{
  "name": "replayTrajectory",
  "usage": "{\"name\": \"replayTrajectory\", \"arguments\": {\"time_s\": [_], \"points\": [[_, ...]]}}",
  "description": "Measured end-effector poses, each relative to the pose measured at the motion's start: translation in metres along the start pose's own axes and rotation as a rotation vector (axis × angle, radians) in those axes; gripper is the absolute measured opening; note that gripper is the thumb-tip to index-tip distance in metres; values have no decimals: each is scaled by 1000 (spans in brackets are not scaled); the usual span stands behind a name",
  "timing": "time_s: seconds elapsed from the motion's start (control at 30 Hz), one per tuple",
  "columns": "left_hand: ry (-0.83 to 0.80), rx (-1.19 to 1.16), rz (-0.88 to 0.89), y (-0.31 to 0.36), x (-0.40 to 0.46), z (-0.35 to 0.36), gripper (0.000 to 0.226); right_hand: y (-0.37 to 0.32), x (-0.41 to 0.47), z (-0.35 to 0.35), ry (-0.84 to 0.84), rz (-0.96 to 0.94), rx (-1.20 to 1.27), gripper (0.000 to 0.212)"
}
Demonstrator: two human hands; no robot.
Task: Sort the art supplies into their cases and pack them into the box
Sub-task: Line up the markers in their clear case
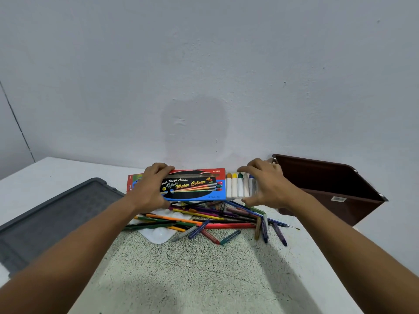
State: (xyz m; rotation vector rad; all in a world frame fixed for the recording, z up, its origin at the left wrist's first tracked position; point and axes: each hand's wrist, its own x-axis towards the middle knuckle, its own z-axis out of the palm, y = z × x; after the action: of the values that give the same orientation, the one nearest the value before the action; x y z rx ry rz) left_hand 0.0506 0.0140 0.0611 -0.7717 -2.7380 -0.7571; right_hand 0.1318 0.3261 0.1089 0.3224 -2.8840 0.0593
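Pale wall rises behind the white table (pixel 68 171); I see a grey lid (pixel 52 214) at left, then my left hand (pixel 150 186) gripping the water colour case (pixel 199 184), my right hand (pixel 265 184) clasping its paint tubes (pixel 238 186), loose pencils (pixel 204 220) below, brown box (pixel 328 189) at right

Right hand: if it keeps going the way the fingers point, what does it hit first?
The right hand points left, holding the tray of paint tubes. Next in line is the water colour box held by the left hand, probably.
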Motion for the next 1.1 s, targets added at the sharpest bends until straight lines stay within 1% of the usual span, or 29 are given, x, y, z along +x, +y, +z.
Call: {"name": "replayTrajectory", "arguments": {"time_s": [0.13,0.23,0.3,0.33,0.4,0.47,0.53,0.6,0.67,0.77,0.83,0.9,0.93,1.0,1.07,1.1], "points": [[-63,-14,8,2,0,4,104,-15,7,8,16,-23,48,87],[-137,-39,-21,-2,-4,7,107,-21,7,16,52,-49,78,81],[-152,-76,-56,-3,-9,6,112,-21,5,22,47,-23,111,81],[-149,-91,-69,-3,-11,7,115,-20,4,25,51,14,141,83],[-139,-104,-93,-5,-14,9,115,-22,2,30,70,159,272,92],[-141,-106,-122,-8,-15,13,107,-25,-3,33,79,333,527,96],[-166,-87,-131,-12,-16,17,104,-28,-7,37,93,440,816,90],[-190,-75,-138,-15,-16,24,102,-30,-10,42,135,513,996,79],[-201,-79,-142,-14,-17,30,104,-33,-9,46,155,539,1048,69],[-240,-74,-111,-4,-15,35,114,-43,-9,53,111,532,1149,59],[-254,-69,-95,2,-12,38,114,-52,-9,55,78,495,1203,54],[-256,-99,-108,2,-11,39,113,-55,-8,58,105,504,1233,47],[-254,-121,-114,1,-10,40,111,-55,-7,58,139,543,1256,42],[-249,-154,-122,0,-10,40,110,-51,-6,56,195,684,1318,32],[-247,-188,-127,1,-8,40,109,-46,-6,52,170,821,1520,25],[-243,-203,-121,1,-7,40,108,-45,-7,50,139,846,1633,23]]}}
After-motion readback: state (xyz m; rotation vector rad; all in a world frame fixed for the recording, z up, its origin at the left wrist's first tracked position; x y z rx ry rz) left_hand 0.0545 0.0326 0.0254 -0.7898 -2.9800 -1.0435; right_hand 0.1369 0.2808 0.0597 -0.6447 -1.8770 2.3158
